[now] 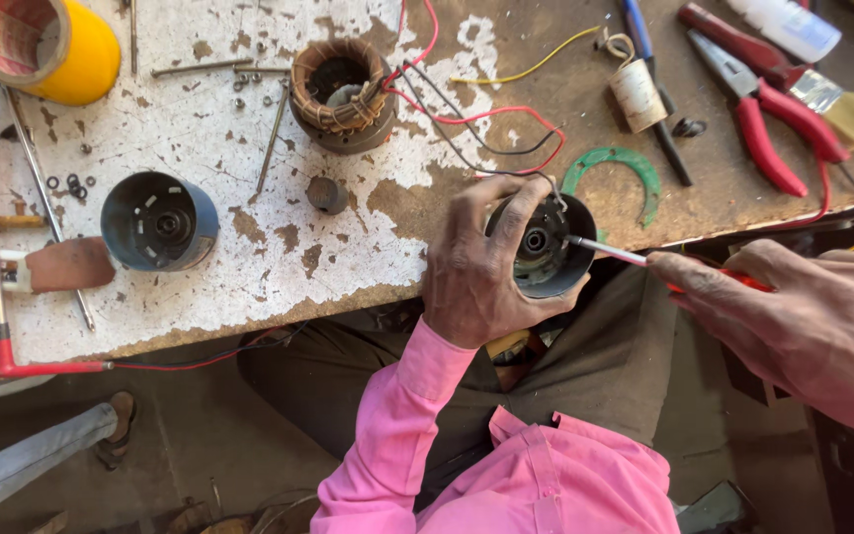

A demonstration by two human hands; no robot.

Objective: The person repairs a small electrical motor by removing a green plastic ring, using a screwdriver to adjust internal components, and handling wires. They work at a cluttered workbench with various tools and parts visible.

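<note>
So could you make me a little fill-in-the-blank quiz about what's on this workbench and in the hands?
1. The left hand grips a round motor housing, and the right hand pokes a ____ into it.
2. The roll of tape at the bench's far left corner is ____.
3. The pliers have ____ handles.
4. The person's shirt sleeve is ____.

Missing words: screwdriver; yellow; red; pink

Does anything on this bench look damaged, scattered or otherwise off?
The table has white paint flaked off in large patches, baring brown beneath. Small nuts and washers lie scattered loose near the open blue housing. The left hand grips a motor housing while the right hand probes it with a screwdriver.
</note>
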